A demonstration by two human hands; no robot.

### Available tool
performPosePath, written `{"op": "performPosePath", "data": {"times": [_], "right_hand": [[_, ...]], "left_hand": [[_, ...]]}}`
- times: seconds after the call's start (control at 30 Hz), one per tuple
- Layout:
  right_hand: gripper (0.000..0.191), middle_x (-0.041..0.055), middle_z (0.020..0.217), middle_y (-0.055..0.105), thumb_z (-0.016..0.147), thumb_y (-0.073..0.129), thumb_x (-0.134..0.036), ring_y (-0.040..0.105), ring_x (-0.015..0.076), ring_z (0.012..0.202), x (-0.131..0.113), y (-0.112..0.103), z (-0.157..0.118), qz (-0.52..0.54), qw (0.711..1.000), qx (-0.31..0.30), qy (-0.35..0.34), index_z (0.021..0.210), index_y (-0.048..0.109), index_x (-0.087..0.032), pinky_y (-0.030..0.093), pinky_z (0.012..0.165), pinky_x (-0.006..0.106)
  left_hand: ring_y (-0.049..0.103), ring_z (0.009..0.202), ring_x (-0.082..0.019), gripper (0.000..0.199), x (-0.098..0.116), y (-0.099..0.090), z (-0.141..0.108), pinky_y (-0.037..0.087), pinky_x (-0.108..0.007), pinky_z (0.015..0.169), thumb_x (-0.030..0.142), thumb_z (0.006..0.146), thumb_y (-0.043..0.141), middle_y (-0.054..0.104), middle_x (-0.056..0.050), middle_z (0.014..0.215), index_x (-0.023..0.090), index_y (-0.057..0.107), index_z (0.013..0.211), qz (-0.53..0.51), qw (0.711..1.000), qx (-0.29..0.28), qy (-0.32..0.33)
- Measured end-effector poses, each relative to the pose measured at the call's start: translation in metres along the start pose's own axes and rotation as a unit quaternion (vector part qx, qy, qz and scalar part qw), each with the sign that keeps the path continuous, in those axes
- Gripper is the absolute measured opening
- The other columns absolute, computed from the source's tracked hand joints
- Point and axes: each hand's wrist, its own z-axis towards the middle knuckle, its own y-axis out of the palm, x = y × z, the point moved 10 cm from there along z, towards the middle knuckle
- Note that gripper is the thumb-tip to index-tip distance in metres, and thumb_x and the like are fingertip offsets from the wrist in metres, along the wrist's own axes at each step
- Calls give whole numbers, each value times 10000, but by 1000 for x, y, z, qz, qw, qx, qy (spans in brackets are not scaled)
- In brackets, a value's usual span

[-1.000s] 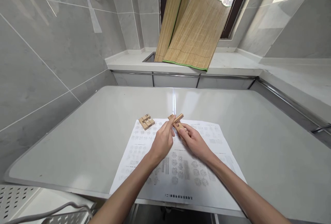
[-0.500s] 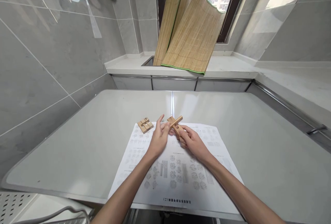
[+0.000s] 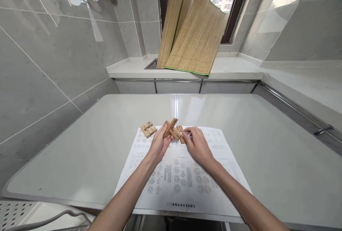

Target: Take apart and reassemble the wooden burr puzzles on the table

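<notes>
My left hand [image 3: 160, 142] is closed around crossed wooden puzzle pieces [image 3: 171, 126], held above the top of a printed paper sheet [image 3: 176, 195]. Close to its right, my right hand [image 3: 196, 140] has its thumb and fingers pinched at the edge of another wooden piece [image 3: 181, 135], which is notched and lies by the held ones. Several more notched wooden pieces [image 3: 148, 129] sit together at the sheet's upper left corner. Small diagrams cover the sheet, partly hidden by my forearms.
The sheet lies on a pale two-part table [image 3: 80, 145] with a centre seam. Beyond it, a folded bamboo mat [image 3: 195, 35] leans on a white ledge [image 3: 237, 66] by the window. A grey hose [image 3: 53, 220] runs at the lower left.
The crossed pieces have shifted left and are now in my left hand's grip. My right hand has come off them and is at a separate piece. The view has moved slightly.
</notes>
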Motion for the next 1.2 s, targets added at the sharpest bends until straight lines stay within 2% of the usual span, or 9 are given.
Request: {"op": "performPosePath", "data": {"times": [0.1, 0.23, 0.57, 0.77, 0.9, 0.97, 1.07, 1.13, 1.2], "right_hand": [[218, 116, 1081, 647, 980, 552, -364, 586, 298, 1000, -4, 12, -4, -88, 995, -12, -45, 1121, 627, -217, 465, 874, 420], [149, 107, 1025, 642, 935, 561, -269, 578, 295, 948, 2, 16, -4, -130, 990, -12, -59, 1060, 618, -210, 447, 843, 423], [145, 122, 1068, 619, 999, 525, -320, 558, 309, 1009, 7, 17, -2, -77, 995, -42, -56, 1068, 593, -211, 451, 902, 460], [120, 91, 1053, 600, 1025, 435, -289, 589, 259, 926, -2, 11, 0, 13, 998, -56, -32, 1027, 541, -233, 480, 800, 391], [189, 68, 988, 644, 1040, 444, -391, 602, 239, 865, 8, -7, 4, 82, 996, 13, 30, 999, 553, -243, 471, 778, 380], [238, 42, 910, 661, 1024, 484, -481, 603, 210, 760, 25, -14, 5, 185, 976, 48, 100, 1027, 535, -249, 469, 696, 346], [364, -9, 822, 630, 937, 622, -595, 548, 144, 588, 39, -4, 7, 391, 901, 25, 186, 1023, 513, -258, 408, 546, 280], [405, -37, 769, 569, 878, 713, -597, 494, 119, 543, 35, 3, 9, 481, 854, -10, 200, 1013, 533, -261, 370, 508, 264], [406, -53, 722, 508, 855, 756, -578, 454, 116, 536, 27, 7, 9, 523, 828, -42, 196, 1029, 568, -263, 356, 502, 264]], "left_hand": [[671, 809, -164, 306, 1, 5, -1, 532, -273, 735, 368, 912, 772, 739, -82, 947, 115, 743, 1082, 8, 1000, -13, -1], [691, 909, -187, 309, 1, 9, -2, 535, -283, 808, 388, 937, 740, 761, -102, 1035, 128, 750, 1105, 29, 999, -24, -2], [713, 993, -195, 335, 0, 5, -1, 549, -254, 835, 428, 967, 687, 767, -109, 1111, 141, 756, 1124, 64, 997, -31, -5], [670, 801, -123, 223, 5, 3, -4, 540, -200, 736, 367, 930, 741, 760, -56, 952, 146, 767, 936, 37, 999, 5, 0], [640, 708, -120, 228, 6, 1, -5, 533, -224, 697, 363, 912, 757, 738, -51, 865, 135, 747, 912, 37, 999, 14, 4], [612, 644, -122, 247, 5, 1, -4, 514, -238, 645, 385, 917, 745, 711, -37, 779, 139, 734, 902, 44, 999, 10, 0], [598, 619, -129, 254, 4, 3, -4, 488, -244, 609, 394, 924, 731, 682, -28, 708, 142, 724, 893, 52, 999, 5, -4], [605, 630, -132, 239, 4, 3, -4, 485, -244, 610, 381, 920, 733, 682, -30, 713, 146, 721, 879, 49, 999, 11, -2], [622, 654, -136, 220, 5, 2, -4, 491, -248, 625, 367, 911, 739, 695, -32, 751, 151, 719, 878, 47, 999, 20, 2]]}}
